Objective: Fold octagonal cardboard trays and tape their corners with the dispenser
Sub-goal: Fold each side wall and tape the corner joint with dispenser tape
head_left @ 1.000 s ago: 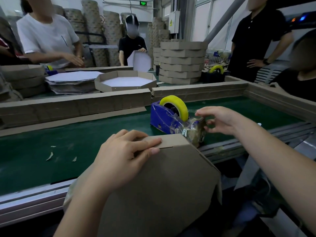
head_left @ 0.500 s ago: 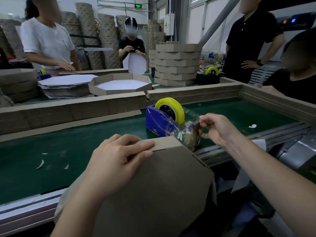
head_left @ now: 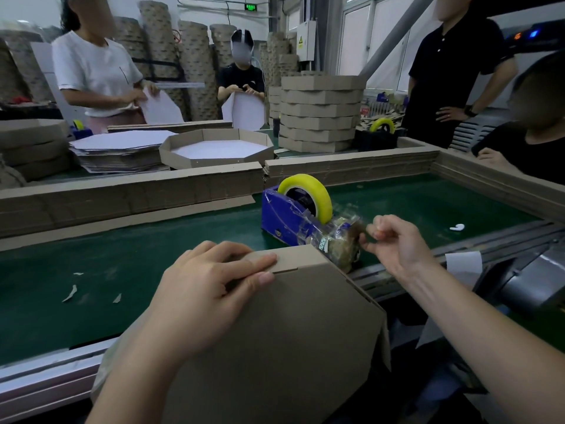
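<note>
Tray [head_left: 290,332] upright at 6 o'clock, top corner gripped by left hand [head_left: 211,289] | right hand [head_left: 394,243] at 2 o'clock pinching tape end [head_left: 362,231] at dispenser [head_left: 290,215] | pull taut, tear cleanly, bridge corner seam

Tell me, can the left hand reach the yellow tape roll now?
Probably yes: nothing stands between the left hand and the tape roll, but it holds the tray and would have to let go.
</note>
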Demonstrator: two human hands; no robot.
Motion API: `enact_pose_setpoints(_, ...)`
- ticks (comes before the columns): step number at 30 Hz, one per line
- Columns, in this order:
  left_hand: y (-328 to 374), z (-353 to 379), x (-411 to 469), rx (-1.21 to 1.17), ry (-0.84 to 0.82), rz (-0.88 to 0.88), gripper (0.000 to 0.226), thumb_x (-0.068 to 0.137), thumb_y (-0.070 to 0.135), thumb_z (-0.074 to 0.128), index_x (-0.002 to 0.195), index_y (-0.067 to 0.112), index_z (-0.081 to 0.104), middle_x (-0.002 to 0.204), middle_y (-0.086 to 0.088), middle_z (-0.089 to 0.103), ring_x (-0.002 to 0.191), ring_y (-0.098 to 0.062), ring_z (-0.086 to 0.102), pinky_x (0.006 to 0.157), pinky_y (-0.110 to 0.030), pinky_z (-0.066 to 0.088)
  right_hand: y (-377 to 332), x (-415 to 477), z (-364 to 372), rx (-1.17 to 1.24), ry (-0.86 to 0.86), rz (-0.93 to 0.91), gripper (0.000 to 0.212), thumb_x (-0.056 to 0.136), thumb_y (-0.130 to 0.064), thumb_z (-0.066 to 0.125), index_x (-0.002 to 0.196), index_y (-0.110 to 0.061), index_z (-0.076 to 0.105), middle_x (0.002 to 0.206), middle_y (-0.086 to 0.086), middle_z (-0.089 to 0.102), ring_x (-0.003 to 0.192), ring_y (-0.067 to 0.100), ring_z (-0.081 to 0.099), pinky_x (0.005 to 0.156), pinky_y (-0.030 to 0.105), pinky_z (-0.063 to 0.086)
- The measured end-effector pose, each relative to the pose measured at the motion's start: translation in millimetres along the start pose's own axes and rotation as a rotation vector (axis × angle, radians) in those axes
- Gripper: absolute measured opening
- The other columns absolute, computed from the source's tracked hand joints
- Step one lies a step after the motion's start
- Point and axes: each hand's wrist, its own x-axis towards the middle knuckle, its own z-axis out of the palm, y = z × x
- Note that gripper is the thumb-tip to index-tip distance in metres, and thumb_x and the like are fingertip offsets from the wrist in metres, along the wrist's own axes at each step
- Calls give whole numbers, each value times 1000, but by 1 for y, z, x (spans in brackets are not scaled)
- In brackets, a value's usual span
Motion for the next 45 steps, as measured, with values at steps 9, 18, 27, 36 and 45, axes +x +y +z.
enact_pose_setpoints(9,0,1,0,4,-9,2,47,86,67,29,115,54,64,110,25,63,99,-7,55,79,-34,48,9,-9,-13,-330,16,-115,52,86,12,47,42,-16,45,52,-2,42,55,8,46,73,31,49)
enact_pose_setpoints(18,2,1,1,11,-17,19,47,86,66,30,116,53,64,112,25,63,99,-8,55,77,-36,49,-7,-30,-13,-1525,178,-579,17,83,-14,73,70,-7,67,72,-4,37,59,24,46,50,33,39)
enact_pose_setpoints(27,6,3,2,-8,54,56,39,87,60,42,100,38,71,104,24,65,93,-11,61,72,-39,52,-40,-91,76,-993,-104,-696,15,79,-13,70,65,-9,67,60,2,54,54,13,46,51,26,38)
enact_pose_setpoints(36,5,1,1,-19,39,82,33,87,52,45,99,34,70,108,21,66,97,-16,60,76,-41,51,17,-141,117,-235,-52,61,21,80,-28,71,62,-19,73,36,-1,37,28,9,26,32,13,20)
enact_pose_setpoints(45,5,-2,-1,-48,3,81,39,87,51,41,105,33,70,114,20,64,102,-15,59,81,-42,50,31,-149,127,-25,117,139,25,64,-36,74,61,-12,72,36,1,35,26,11,24,31,12,17)
